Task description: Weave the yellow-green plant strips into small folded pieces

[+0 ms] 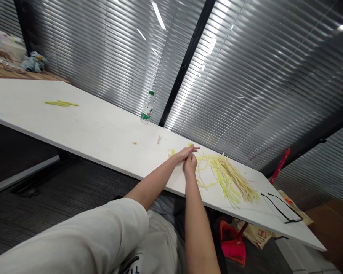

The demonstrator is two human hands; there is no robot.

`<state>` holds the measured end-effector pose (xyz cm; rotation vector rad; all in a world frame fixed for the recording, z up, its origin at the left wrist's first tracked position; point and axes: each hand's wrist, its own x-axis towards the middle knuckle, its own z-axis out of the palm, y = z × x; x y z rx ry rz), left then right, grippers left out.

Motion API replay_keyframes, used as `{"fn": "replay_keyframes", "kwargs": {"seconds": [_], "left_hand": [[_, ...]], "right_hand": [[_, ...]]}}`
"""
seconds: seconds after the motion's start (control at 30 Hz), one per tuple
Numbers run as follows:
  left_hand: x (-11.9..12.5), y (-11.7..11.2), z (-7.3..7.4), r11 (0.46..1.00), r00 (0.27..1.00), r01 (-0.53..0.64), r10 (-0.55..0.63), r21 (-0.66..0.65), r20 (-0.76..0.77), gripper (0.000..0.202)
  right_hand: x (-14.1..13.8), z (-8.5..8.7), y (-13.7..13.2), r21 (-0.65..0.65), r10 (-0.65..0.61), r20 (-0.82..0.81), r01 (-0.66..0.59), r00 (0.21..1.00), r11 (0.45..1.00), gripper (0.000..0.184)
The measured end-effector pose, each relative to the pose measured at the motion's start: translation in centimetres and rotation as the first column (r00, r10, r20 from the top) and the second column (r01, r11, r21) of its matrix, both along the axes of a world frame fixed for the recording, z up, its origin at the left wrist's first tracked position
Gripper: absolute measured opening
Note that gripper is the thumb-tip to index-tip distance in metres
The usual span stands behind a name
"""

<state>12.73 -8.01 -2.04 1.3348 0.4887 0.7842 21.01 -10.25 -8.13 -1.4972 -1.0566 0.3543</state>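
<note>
Both my hands meet over the white table (97, 129), just left of a loose pile of yellow-green and pale strips (228, 177). My left hand (185, 153) has its fingers stretched toward the pile and lies on a few strips. My right hand (191, 163) sits right under it with fingers curled together, pinching what looks like a strip end; the grip is small and hard to make out. A short yellow piece (171, 152) lies just left of my hands.
A water bottle with a green cap (147, 108) stands at the table's far edge. A small bundle of yellow strips (61, 103) lies far left. Black cords (280, 207) lie at the right end. A red dustpan (231, 243) and a paper bag (257, 234) sit under the table.
</note>
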Motion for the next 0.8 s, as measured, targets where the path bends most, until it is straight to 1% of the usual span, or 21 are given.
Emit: {"fn": "replay_keyframes", "kwargs": {"seconds": [0.13, 0.27, 0.43, 0.6, 0.8], "left_hand": [[0.23, 0.07, 0.00, 0.998, 0.999, 0.037, -0.037, -0.052, -0.007, 0.055], [0.26, 0.01, 0.00, 0.993, 0.997, 0.080, -0.079, -0.091, 0.011, 0.057], [0.25, -0.12, 0.13, 0.992, 0.997, 0.077, -0.076, -0.097, 0.020, 0.059], [0.35, 0.08, 0.03, 0.993, 0.998, 0.068, -0.067, -0.097, 0.018, 0.057], [0.73, 0.49, -0.36, 0.997, 0.997, 0.070, -0.069, -0.034, 0.026, 0.056]], "right_hand": [[0.20, -0.43, 0.52, 0.048, -0.018, -0.064, 0.021, 0.998, 0.999, 0.051], [0.37, -0.77, 0.85, 0.039, -0.050, -0.076, 0.053, 0.996, 0.998, 0.051], [0.30, -0.62, 0.76, 0.018, -0.075, -0.061, 0.076, 0.995, 0.997, 0.050], [0.10, -0.19, 0.57, -0.010, -0.097, -0.048, 0.097, 0.994, 0.995, 0.048], [-0.08, 0.18, 0.36, -0.017, -0.078, -0.050, 0.077, 0.996, 0.997, 0.046]]}}
